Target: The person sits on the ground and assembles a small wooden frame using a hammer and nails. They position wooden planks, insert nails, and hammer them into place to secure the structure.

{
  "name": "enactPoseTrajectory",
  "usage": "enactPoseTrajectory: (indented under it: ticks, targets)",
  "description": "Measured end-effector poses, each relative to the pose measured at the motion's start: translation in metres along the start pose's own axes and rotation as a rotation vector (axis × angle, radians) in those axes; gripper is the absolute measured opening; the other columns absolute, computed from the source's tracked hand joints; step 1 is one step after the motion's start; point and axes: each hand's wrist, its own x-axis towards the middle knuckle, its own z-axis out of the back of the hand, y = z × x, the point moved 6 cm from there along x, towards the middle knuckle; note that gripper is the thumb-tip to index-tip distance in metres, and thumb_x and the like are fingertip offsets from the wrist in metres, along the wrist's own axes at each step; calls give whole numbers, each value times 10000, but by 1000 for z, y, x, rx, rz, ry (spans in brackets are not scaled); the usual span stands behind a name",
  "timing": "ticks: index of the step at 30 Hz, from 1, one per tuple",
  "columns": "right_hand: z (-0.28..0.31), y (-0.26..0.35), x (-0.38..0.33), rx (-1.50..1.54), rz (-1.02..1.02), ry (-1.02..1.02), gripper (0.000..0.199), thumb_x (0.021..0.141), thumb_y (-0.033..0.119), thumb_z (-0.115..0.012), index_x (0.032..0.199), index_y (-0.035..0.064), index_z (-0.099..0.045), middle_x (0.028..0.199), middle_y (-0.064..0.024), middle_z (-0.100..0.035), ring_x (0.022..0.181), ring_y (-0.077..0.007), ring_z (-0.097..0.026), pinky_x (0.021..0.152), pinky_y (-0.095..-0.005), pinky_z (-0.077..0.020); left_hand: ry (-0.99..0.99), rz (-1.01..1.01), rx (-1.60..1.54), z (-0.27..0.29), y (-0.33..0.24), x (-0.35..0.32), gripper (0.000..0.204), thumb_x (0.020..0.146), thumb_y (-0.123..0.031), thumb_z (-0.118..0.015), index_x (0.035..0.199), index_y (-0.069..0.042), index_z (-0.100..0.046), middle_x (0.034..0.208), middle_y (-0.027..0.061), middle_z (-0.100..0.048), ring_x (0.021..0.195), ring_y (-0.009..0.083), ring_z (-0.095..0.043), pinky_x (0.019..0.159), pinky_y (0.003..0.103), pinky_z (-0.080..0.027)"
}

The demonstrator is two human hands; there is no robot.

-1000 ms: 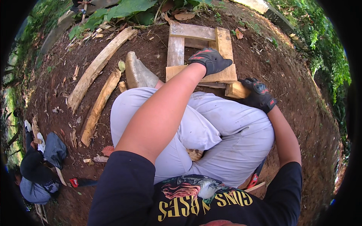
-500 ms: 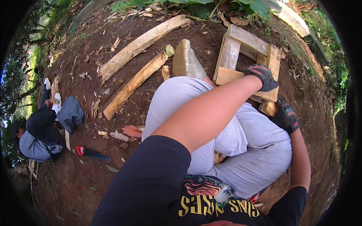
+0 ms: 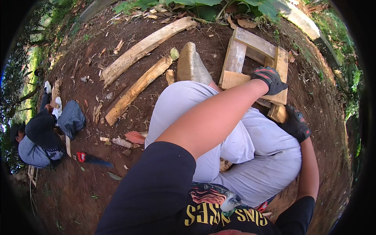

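Observation:
A wooden frame of pale nailed boards lies on the bare soil in front of my knees. My left hand, in a black and red glove, reaches across my grey trousers and lies on the frame's near board with fingers curled over its edge. My right hand, in a black glove, grips the frame's near right corner by a short block. Its fingertips are hidden behind the wood.
Two long rough planks lie on the soil to the left, beside my tan boot. A red-handled hand saw and a dark bag lie near another person crouching at far left. Leafy plants border the top.
The view has swung, so the frame and both hands sit further right and the crouching person has come more into sight. Both hands stay on the frame as before.

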Motion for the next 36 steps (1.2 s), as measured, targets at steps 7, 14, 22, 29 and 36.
enactPoseTrajectory:
  ticks: [7,14,22,29,36]
  targets:
    - [-4,-25,8,-85,44,68,620,848,390,-848,1351,74,-671,1213,-199,-746,1108,-397,-719,964,-460,-572,48,-5,15,0,-2,1,783,1014,-699,-485,1215,4,-764,1238,247,-749,1170,422,-711,1048,489,-529]
    - [-11,-38,11,-208,15,61,685,799,422,-868,1359,91,-653,1206,-204,-730,1121,-415,-701,970,-495,-570,37,-33,40,2,-3,2,782,1021,-685,-484,1122,31,-781,1121,277,-764,1081,431,-735,975,503,-548]
    - [-11,-32,18,-200,-9,132,681,823,433,-847,1362,77,-632,1280,-224,-698,1190,-411,-681,1012,-491,-555,-10,1,39,2,-3,-3,781,1000,-692,-519,1105,34,-784,1105,291,-761,1081,441,-737,961,503,-558]
    - [-6,-44,23,-168,-47,174,777,732,386,-909,1394,97,-623,1258,-220,-720,1166,-429,-684,1003,-478,-559,6,6,46,7,-8,-11,771,1000,-685,-521,1157,26,-775,1165,287,-752,1120,428,-729,998,492,-552]
    - [-11,-98,4,-320,-315,225,962,711,577,-882,1479,79,-588,1406,-194,-684,1293,-383,-659,1098,-454,-533,-54,39,79,7,-8,-14,771,991,-681,-537,1143,36,-775,1156,282,-756,1124,425,-726,1017,489,-546]
